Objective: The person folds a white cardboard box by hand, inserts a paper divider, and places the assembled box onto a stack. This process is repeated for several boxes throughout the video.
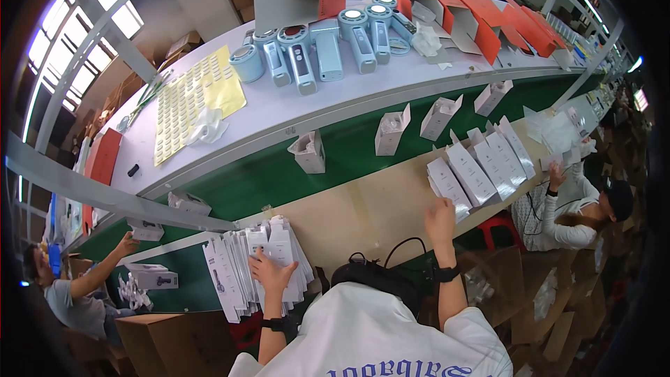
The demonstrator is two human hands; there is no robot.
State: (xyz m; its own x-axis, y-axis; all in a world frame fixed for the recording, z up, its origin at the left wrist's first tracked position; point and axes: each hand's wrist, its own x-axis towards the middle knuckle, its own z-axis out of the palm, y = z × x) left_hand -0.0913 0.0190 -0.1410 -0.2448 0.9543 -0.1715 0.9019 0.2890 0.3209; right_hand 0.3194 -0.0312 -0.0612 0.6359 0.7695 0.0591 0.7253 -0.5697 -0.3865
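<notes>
I see the long tan bench at twelve o'clock from the person's head. At nine o'clock is the pile of flat white boxes; between one and two, the row of white boxes. The left hand is upon the pile, fingers spread wide. The right hand is at the row's near end; whether its fingers hold a box, I cannot tell.

Lit fairly bright overall, w/ daylight from windows upper L, nearly blown out, & tube lights upper R. Glints off white boxes. Dims around cartons lower R; goes black at rim. Bends rail hard far L; looks softer near edges
</notes>
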